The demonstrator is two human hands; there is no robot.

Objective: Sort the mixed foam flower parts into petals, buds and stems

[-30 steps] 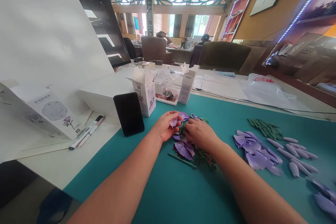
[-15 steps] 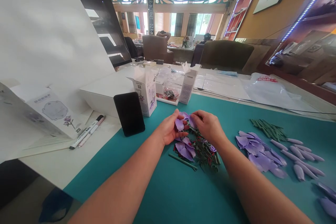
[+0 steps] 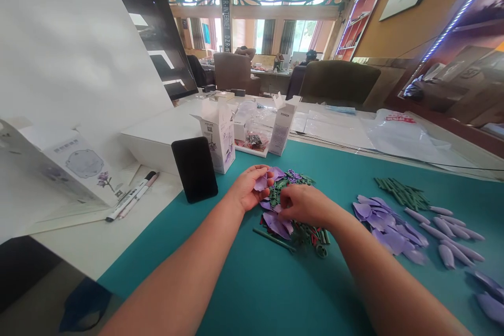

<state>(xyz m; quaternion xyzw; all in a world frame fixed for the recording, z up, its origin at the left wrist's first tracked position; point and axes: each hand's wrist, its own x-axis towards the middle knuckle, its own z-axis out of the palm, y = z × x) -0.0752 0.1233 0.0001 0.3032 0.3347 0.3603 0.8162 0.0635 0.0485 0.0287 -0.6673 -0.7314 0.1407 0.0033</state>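
On the teal mat (image 3: 275, 283) lies a heap of purple petal pieces and green stem pieces (image 3: 289, 223). My left hand (image 3: 250, 189) curls over the heap's left side with a purple petal (image 3: 260, 182) pinched between thumb and fingers. My right hand (image 3: 303, 203) rests on top of the heap, fingers bent down and pinching among the pieces; what they grip is hidden. A loose green stem (image 3: 273, 240) lies just in front of the heap.
Loose purple petals (image 3: 388, 228), purple buds (image 3: 449, 231) and green stems (image 3: 399, 193) lie to the right. A black phone (image 3: 194, 169) leans by small white boxes (image 3: 219, 136). Instruction sheet (image 3: 79, 168) and two pens (image 3: 132, 202) lie left. People sit at far desks.
My right hand dropped from the raised petal back onto the heap, nearer to me. My left hand stayed at the heap's left, still holding a petal.
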